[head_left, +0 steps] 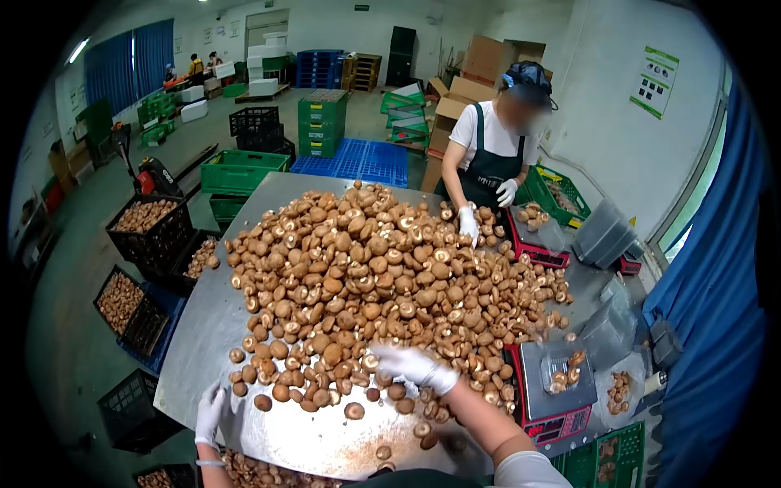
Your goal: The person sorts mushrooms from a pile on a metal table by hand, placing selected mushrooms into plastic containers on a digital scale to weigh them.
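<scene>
A large heap of brown shiitake mushrooms (350, 268) covers much of the metal table (285, 439). My right hand (411, 366), in a white glove, reaches into the near edge of the heap, fingers stretched leftward over the mushrooms and slightly blurred. No mushroom shows in its grasp. At the table's left front edge rests my left hand (210, 413), also gloved, with its fingers apart and nothing in them. Loose mushrooms (354, 411) lie between the heap and me. Right of my right arm, a red scale (557, 390) carries a clear plastic tray (561, 370) with a few mushrooms.
Across the table a co-worker (496, 146) in white gloves touches the heap beside another red scale (537, 244). Clear containers (606, 236) are stacked along the right side. Black crates (146, 232) of mushrooms stand at left. A green crate (606, 455) sits at lower right.
</scene>
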Action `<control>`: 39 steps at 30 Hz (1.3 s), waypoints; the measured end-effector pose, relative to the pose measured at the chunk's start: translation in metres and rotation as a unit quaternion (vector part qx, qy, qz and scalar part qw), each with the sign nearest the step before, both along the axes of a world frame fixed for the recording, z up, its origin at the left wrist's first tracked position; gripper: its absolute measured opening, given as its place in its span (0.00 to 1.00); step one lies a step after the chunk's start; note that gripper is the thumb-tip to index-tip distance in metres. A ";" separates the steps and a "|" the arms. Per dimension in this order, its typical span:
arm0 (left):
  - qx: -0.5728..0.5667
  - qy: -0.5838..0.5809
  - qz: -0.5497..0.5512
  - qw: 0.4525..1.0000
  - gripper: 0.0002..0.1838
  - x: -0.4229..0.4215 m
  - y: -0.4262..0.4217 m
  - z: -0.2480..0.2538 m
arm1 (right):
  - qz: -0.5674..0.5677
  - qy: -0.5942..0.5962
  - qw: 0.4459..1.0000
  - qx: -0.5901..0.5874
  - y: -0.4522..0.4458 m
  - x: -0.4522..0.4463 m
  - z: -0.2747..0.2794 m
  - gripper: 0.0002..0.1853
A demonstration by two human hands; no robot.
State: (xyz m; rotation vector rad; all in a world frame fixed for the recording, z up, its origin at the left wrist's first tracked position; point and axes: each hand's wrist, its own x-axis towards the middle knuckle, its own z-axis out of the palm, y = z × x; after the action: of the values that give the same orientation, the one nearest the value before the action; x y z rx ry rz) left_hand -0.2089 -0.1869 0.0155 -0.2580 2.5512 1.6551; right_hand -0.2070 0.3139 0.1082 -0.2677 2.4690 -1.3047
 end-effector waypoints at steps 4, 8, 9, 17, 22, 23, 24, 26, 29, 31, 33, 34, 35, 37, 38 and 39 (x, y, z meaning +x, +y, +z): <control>-0.054 0.035 -0.055 0.996 0.31 -0.092 0.052 0.007 | -0.256 0.190 0.948 -0.006 0.124 -0.080 -0.009 0.36; -0.028 -0.061 -0.025 0.997 0.34 -0.163 0.111 0.030 | -0.321 0.159 0.934 0.000 0.168 -0.120 -0.038 0.40; -0.033 -0.066 -0.026 0.997 0.34 -0.180 0.117 0.007 | -0.313 0.140 0.939 -0.028 0.169 -0.126 -0.043 0.40; 0.074 -0.071 -0.077 0.992 0.34 -0.223 0.199 0.005 | -0.244 0.171 0.952 -0.070 0.133 -0.153 -0.060 0.34; 0.127 -0.104 -0.105 0.981 0.38 -0.221 0.202 0.002 | -0.184 0.094 0.971 -0.117 0.095 -0.146 -0.063 0.34; 0.126 -0.104 -0.104 0.981 0.38 -0.218 0.203 -0.002 | -0.186 0.052 0.971 -0.138 0.084 -0.144 -0.057 0.34; 0.130 -0.114 -0.131 0.976 0.37 -0.216 0.204 -0.008 | -0.156 0.053 0.977 -0.138 0.075 -0.144 -0.056 0.35; 0.161 -0.129 -0.170 0.964 0.32 -0.209 0.210 -0.016 | -0.100 0.050 0.989 -0.096 0.058 -0.143 -0.048 0.35; 0.060 -0.065 -0.200 0.976 0.26 -0.186 0.231 0.001 | -0.067 0.043 0.996 -0.044 0.041 -0.140 -0.049 0.34; 0.045 -0.046 -0.184 0.981 0.25 -0.165 0.241 0.027 | -0.045 0.042 0.997 -0.046 0.034 -0.136 -0.052 0.33; 0.104 -0.045 -0.196 0.974 0.24 -0.164 0.236 -0.010 | -0.047 0.017 0.993 -0.111 0.025 -0.123 -0.053 0.31; 0.087 -0.043 -0.184 0.978 0.24 -0.156 0.236 -0.013 | -0.058 -0.026 0.996 -0.064 0.020 -0.110 -0.040 0.27; 0.052 0.003 -0.149 0.987 0.24 -0.135 0.247 0.017 | -0.062 -0.030 0.994 -0.087 0.019 -0.103 -0.051 0.29; 0.039 0.044 -0.149 0.987 0.22 -0.125 0.245 0.007 | -0.063 0.105 0.987 -0.105 0.011 -0.077 -0.063 0.32; -0.026 0.158 -0.180 0.971 0.20 -0.123 0.240 -0.014 | -0.064 0.125 0.986 -0.090 0.006 -0.065 -0.063 0.33; -0.045 0.133 -0.179 0.974 0.19 -0.115 0.241 -0.011 | -0.063 0.150 0.984 -0.077 0.001 -0.054 -0.058 0.33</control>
State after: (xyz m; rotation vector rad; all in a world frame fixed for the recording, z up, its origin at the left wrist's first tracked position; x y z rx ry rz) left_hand -0.3242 0.0542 0.0044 0.4240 2.6530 1.5252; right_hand -0.2607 0.3148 0.0500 -0.3764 2.6722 -1.6164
